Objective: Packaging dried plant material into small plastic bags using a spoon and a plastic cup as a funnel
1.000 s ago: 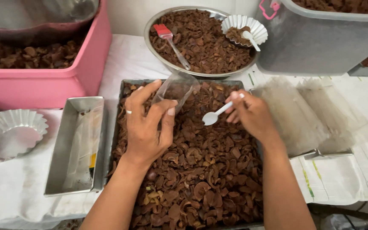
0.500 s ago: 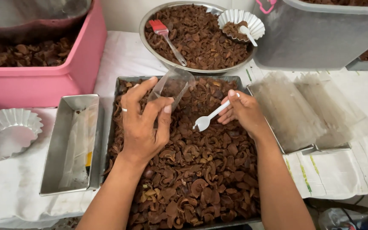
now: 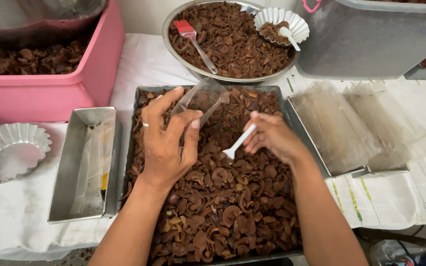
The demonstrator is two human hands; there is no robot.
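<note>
R hand [image 3: 272, 138] spoon [image 3: 238, 143], bowl lower-left.

A worktop [image 3: 144, 61] covered with a white cloth fills the view, lit evenly and brightly from above, with only soft shadows. The cloth is creased and slightly stained, and green lines run across it at the right. At the far edge a pale wall [image 3: 141, 15] rises behind the worktop. A pink plastic tub [image 3: 75, 88] stands at the far left and a grey plastic bin [image 3: 371, 44] at the far right. A fluted foil cup [image 3: 6, 152] sits at the left edge, beside a long metal loaf tin [image 3: 65, 167]. At the near right corner, beyond the cloth's edge, a dark strip of floor [image 3: 400, 239] shows, with a crumpled plastic bag [image 3: 405, 253] lying there.
</note>
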